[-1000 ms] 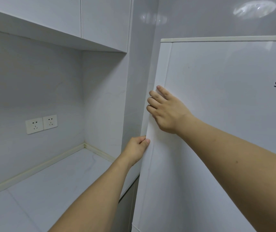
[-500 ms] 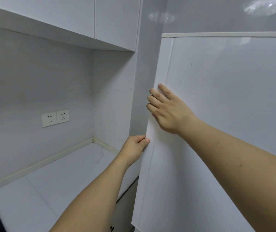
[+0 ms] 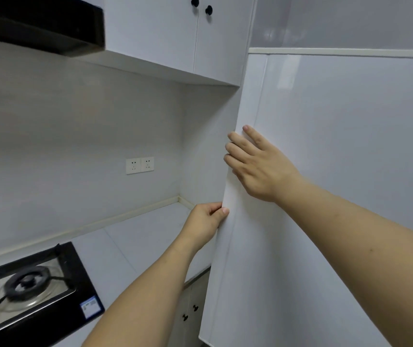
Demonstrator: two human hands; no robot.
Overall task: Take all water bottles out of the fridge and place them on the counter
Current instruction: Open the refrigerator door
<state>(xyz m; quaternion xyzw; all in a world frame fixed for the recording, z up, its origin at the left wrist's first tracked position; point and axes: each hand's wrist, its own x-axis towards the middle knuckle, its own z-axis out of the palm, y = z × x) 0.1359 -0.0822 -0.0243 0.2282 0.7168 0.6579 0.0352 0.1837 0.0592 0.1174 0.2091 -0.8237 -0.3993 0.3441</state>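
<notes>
Fridge door [image 3: 338, 196] shows cut-off lettering "SI". Left hand [image 3: 204, 225] grips the door's edge, fingers curled round it; right hand [image 3: 263, 169] hooks fingers over the same edge.

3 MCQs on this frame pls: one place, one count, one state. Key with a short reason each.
1. Where is the stove relative to the fridge door?
A. left of it, on the counter
B. right of it
C. on top of it

2. How many wall sockets are above the counter?
A. none
B. two
C. five

3. What are the hands doing?
A. both hang free
B. each holds a bottle
C. both are at the door's left edge

Key:
1 A: the burner sits at lower left, on the counter beside the fridge.
2 B: two white plates sit side by side on the back wall.
3 C: the left hand grips the edge, thumb on the front; the right hand lies on the front with its fingers curled over the edge. No bottles in view.
</notes>
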